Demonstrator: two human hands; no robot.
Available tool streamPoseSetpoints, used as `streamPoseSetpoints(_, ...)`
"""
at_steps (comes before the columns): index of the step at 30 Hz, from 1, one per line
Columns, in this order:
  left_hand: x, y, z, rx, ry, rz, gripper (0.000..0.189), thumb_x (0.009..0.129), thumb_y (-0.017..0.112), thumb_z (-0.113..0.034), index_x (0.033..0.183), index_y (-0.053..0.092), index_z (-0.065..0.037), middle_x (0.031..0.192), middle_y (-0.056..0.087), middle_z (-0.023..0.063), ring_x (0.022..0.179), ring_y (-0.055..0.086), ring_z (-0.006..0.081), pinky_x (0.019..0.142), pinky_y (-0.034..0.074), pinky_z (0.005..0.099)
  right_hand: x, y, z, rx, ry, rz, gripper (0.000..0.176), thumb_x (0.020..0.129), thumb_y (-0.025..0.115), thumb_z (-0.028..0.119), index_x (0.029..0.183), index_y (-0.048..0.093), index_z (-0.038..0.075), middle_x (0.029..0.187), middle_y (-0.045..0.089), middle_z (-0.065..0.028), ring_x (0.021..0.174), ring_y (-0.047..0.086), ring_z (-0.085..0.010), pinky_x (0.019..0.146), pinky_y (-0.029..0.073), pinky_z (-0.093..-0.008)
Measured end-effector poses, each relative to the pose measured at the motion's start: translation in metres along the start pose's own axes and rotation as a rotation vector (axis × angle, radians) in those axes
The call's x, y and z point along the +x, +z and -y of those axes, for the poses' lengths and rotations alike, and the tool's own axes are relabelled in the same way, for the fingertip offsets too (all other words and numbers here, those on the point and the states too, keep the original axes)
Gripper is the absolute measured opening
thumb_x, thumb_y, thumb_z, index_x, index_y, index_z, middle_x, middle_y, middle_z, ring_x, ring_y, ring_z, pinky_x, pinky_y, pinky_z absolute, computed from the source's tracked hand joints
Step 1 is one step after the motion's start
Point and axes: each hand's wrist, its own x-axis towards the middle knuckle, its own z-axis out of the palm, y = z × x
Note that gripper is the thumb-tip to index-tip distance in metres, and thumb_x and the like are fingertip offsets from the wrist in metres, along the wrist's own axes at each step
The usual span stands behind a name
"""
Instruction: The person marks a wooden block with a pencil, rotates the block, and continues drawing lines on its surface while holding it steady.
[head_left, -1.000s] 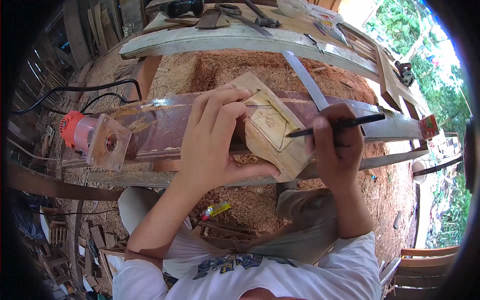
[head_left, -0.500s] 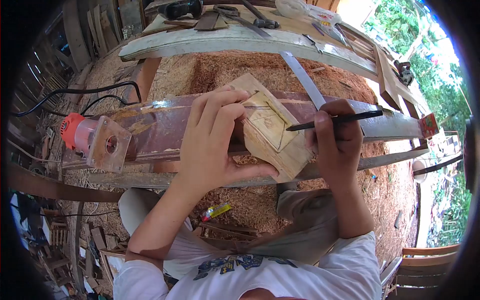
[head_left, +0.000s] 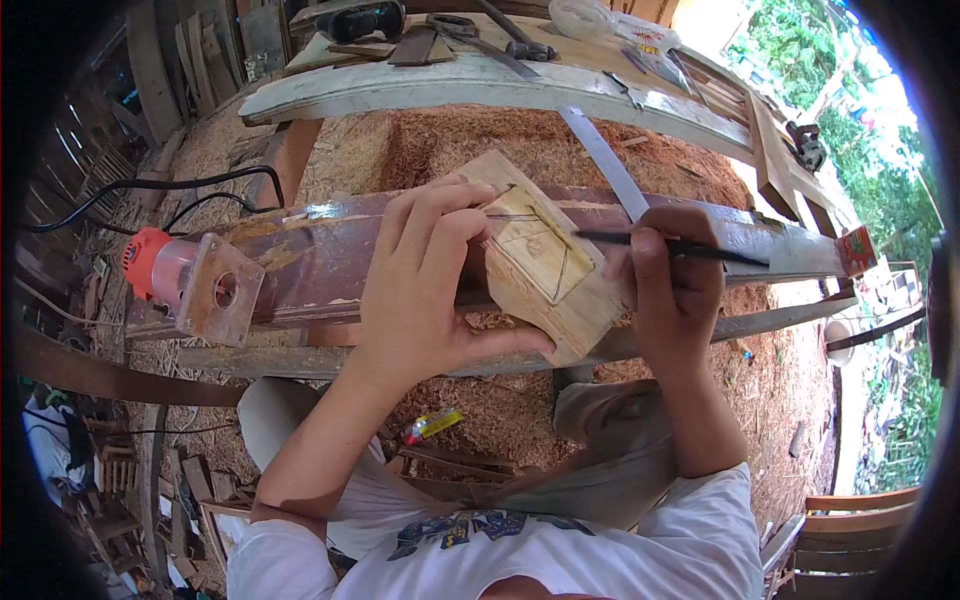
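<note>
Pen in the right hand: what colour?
The pen is black all along its visible length. Best seen in the head view.

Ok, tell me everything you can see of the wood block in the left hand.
The wood block looks pale and grained, and sits diagonally over a reddish-brown plank. Its upward face has a yellower area with dark drawn lines; the side toward the left hand looks curved. That hand's fingers hold its left edge, the thumb its near end. A dark pen in the right hand extends over it; tip contact is unclear.
</note>
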Motion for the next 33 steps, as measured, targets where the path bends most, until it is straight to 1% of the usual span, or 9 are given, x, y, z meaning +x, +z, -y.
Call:
streamPoseSetpoints(3,0.000,0.000,-0.002,0.004,-0.028,-0.019,0.094,0.049,0.099,-0.060,0.113,0.054,-0.009,0.136,0.063,0.0149,0.125,0.058,0.0386,0.105,0.043,0.0504,0.000,-0.006,-0.008,0.026,-0.203,0.026,0.012,0.107,0.059,0.004,0.118,0.061,-0.001,0.099,0.066,-0.0089,0.084,0.064,-0.0104,0.076,0.052,-0.0262)
streamPoseSetpoints(5,-0.003,0.003,-0.003,0.076,-0.043,-0.043,0.091,0.051,0.100,-0.056,0.114,0.053,-0.009,0.135,0.062,0.0150,0.123,0.057,0.0379,0.103,0.043,0.0499,0.002,-0.018,-0.009,-0.339,-0.359,0.106,0.024,0.099,0.066,0.003,0.122,0.062,-0.001,0.104,0.067,-0.0128,0.091,0.066,-0.0180,0.082,0.052,-0.0299)
streamPoseSetpoints(8,-0.010,0.008,0.000,0.153,-0.083,-0.123,0.082,0.059,0.101,-0.047,0.114,0.053,-0.009,0.135,0.060,0.0162,0.123,0.056,0.0354,0.101,0.044,0.0482,0.004,-0.019,0.004,-0.489,-0.313,0.116,0.037,0.090,0.074,0.009,0.124,0.062,0.001,0.108,0.066,-0.0155,0.098,0.068,-0.0300,0.090,0.052,-0.0366)
streamPoseSetpoints(12,-0.011,0.008,0.001,-0.043,-0.169,-0.279,0.066,0.076,0.095,-0.032,0.119,0.052,-0.007,0.135,0.057,0.0192,0.125,0.053,0.0312,0.104,0.042,0.0439,0.008,-0.019,0.002,-0.726,-0.344,0.137,0.050,0.087,0.077,0.016,0.133,0.061,0.004,0.120,0.070,-0.0133,0.112,0.068,-0.0293,0.103,0.049,-0.0418)
streamPoseSetpoints(15,-0.006,0.007,0.004,-0.129,-0.251,-0.395,0.059,0.088,0.086,-0.029,0.130,0.054,-0.002,0.134,0.056,0.0215,0.125,0.054,0.0340,0.109,0.041,0.0465,0.008,-0.018,-0.006,-0.698,-0.354,0.074,0.058,0.082,0.086,0.029,0.128,0.060,0.004,0.115,0.068,-0.0196,0.110,0.065,-0.0407,0.099,0.050,-0.0473)
streamPoseSetpoints(19,-0.010,0.006,0.027,-0.191,-0.374,-0.228,0.059,0.104,0.069,-0.032,0.145,0.049,0.004,0.142,0.056,0.0252,0.134,0.053,0.0360,0.115,0.039,0.0447,0.007,-0.020,-0.002,-0.699,-0.218,0.076,0.063,0.082,0.090,0.035,0.128,0.060,0.005,0.110,0.069,-0.0179,0.101,0.068,-0.0354,0.091,0.054,-0.0442)
streamPoseSetpoints(21,-0.005,-0.003,0.019,-0.391,-0.540,0.004,0.059,0.112,0.053,-0.034,0.154,0.043,0.006,0.149,0.055,0.0275,0.140,0.053,0.0359,0.119,0.037,0.0413,0.010,-0.025,-0.007,-0.605,-0.043,0.156,0.064,0.082,0.092,0.034,0.130,0.060,0.008,0.106,0.071,-0.0158,0.093,0.071,-0.0282,0.085,0.056,-0.0402)
streamPoseSetpoints(28,-0.009,0.001,0.025,-0.389,-0.431,-0.097,0.049,0.110,0.050,-0.020,0.153,0.046,0.004,0.145,0.059,0.0238,0.136,0.057,0.0338,0.117,0.039,0.0395,0.006,-0.024,-0.017,-0.456,-0.108,0.117,0.068,0.079,0.095,0.028,0.135,0.060,0.011,0.111,0.074,-0.0127,0.100,0.074,-0.0254,0.088,0.057,-0.0381)
streamPoseSetpoints(33,-0.005,0.004,0.020,-0.543,-0.353,-0.243,0.035,0.105,0.048,-0.005,0.139,0.056,-0.001,0.127,0.065,0.0126,0.119,0.060,0.0214,0.109,0.043,0.0349,-0.001,-0.016,-0.025,-0.502,-0.356,0.018,0.079,0.076,0.097,0.024,0.140,0.054,0.009,0.132,0.069,-0.0138,0.119,0.071,-0.0311,0.095,0.058,-0.0426)
